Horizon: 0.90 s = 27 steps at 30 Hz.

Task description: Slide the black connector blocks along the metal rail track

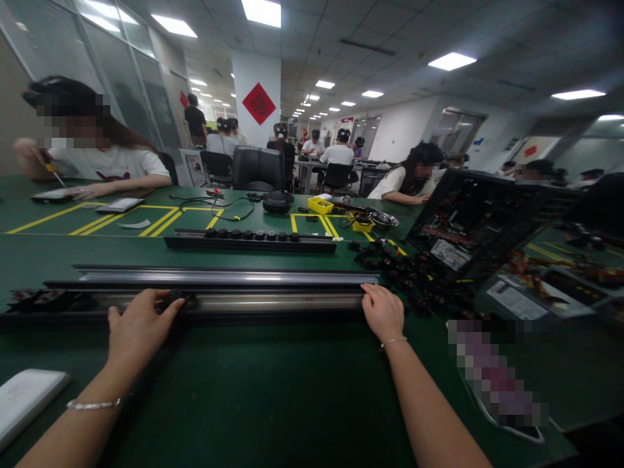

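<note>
A long dark rail (277, 303) with a shiny metal channel lies across the green table in front of me. My left hand (145, 325) is over its left half, thumb and fingers closed about a small black part (174, 298) in the channel. My right hand (384, 311) grips the rail's right end with curled fingers. Several black pieces (46, 298) sit at the left end of the channel. Just behind lies a second, similar rail (229, 277). Farther back, a shorter black rail (253, 243) carries a row of small black round parts (247, 234).
To the right are a heap of black parts (414, 276), an open computer case (468, 221) and a metal box (519, 299). A pixelated flat object (497, 380) lies near my right arm, a white box (29, 400) at left. A co-worker (107, 159) holds a screwdriver (56, 172) opposite.
</note>
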Available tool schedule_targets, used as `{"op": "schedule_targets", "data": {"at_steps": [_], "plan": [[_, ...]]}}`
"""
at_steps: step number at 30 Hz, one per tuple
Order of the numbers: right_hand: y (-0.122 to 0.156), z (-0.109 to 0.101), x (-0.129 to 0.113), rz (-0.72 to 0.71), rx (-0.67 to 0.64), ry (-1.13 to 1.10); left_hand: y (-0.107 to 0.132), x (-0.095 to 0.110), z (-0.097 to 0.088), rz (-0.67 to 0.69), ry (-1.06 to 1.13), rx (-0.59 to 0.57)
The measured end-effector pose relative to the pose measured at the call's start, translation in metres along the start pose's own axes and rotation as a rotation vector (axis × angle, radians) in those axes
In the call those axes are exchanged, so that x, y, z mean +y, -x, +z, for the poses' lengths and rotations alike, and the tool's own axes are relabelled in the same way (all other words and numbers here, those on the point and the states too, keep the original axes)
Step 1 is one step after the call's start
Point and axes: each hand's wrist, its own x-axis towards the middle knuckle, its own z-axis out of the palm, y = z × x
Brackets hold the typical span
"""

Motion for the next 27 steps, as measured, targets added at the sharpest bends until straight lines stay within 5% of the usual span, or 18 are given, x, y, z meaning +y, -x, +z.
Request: {"op": "schedule_targets", "data": {"at_steps": [8,13,18,27], "plan": [[0.000,0.000,0.000,-0.004,-0.012,0.014,-0.004,-0.006,0.002,0.030,0.017,0.008],[0.000,0.000,0.001,-0.010,-0.008,0.013,-0.009,-0.028,0.013,0.265,-0.059,0.194],[0.000,0.001,0.001,-0.016,0.008,0.004,-0.012,-0.043,0.021,0.326,-0.219,0.033],[0.000,0.001,0.001,-0.016,-0.004,0.003,-0.011,-0.041,0.017,0.359,-0.313,-0.012]]}}
